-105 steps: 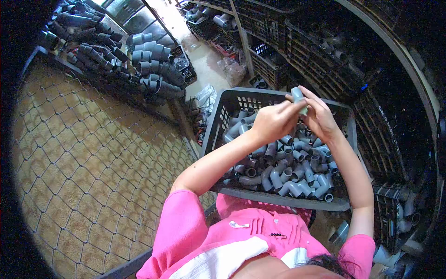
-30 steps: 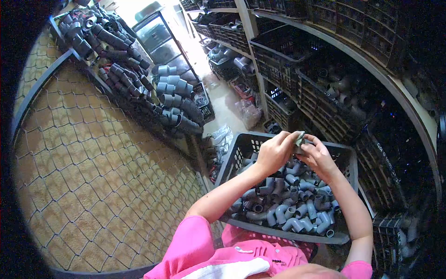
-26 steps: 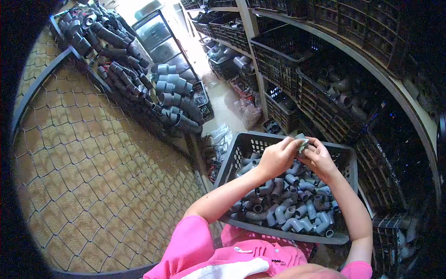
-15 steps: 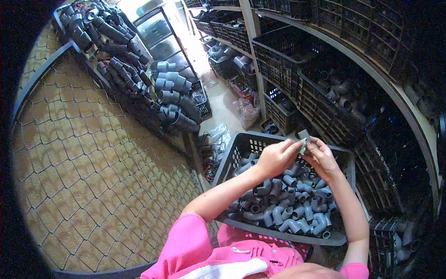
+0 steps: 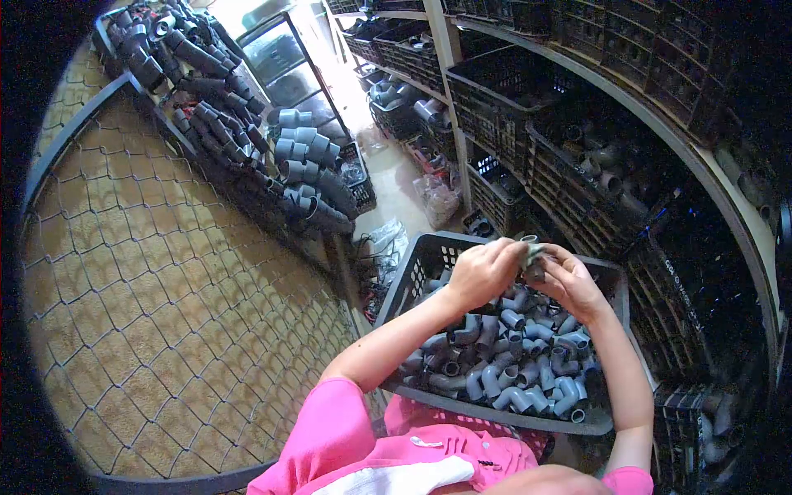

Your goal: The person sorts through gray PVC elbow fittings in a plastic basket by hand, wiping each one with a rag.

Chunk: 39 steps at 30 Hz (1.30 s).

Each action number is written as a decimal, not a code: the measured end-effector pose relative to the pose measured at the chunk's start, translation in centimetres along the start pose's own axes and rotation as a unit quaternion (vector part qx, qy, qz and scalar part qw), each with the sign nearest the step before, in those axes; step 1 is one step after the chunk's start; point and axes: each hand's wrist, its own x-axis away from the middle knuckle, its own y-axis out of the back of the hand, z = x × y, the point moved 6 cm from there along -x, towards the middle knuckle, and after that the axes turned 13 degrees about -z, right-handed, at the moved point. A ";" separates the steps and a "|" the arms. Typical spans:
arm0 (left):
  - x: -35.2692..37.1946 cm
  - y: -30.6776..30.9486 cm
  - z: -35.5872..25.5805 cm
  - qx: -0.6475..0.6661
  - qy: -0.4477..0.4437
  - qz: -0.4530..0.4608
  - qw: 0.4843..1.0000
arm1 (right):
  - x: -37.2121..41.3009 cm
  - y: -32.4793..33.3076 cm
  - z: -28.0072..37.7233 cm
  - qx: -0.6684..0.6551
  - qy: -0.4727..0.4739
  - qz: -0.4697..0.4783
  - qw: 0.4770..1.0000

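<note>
fingers of your left hand [image 5: 481, 276] pinch a pale-green cloth [image 5: 533, 249] against a grey fitting [image 5: 537, 270], which your right hand [image 5: 573, 285] grips above the far-right part of the black crate [image 5: 495, 416]; a loosened hold could, i judge, drop it among similar elbows [image 5: 516, 400].

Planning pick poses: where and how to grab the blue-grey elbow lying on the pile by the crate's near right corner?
Probably across the outside of its bend, from above: the elbow lies on top with its curve exposed, while neighbouring fittings and the crate's near wall crowd its sides.
</note>
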 end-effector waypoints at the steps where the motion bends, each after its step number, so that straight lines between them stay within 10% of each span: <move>1: -0.4 0.4 -0.1 0.000 0.014 -0.001 1.000 | 0.3 -0.4 0.4 0.000 0.002 0.006 1.000; 20: 0.6 -0.8 -2.2 -0.016 -0.095 0.049 0.994 | -0.2 0.2 -0.4 -0.002 -0.009 -0.010 1.000; 26: -0.4 0.3 0.4 -0.010 0.076 0.034 0.997 | 0.6 -1.6 0.3 0.049 -0.010 0.009 0.999; 39: -0.8 0.9 0.6 0.006 0.065 -0.019 0.998 | 0.1 -1.1 0.0 -0.027 -0.013 0.010 1.000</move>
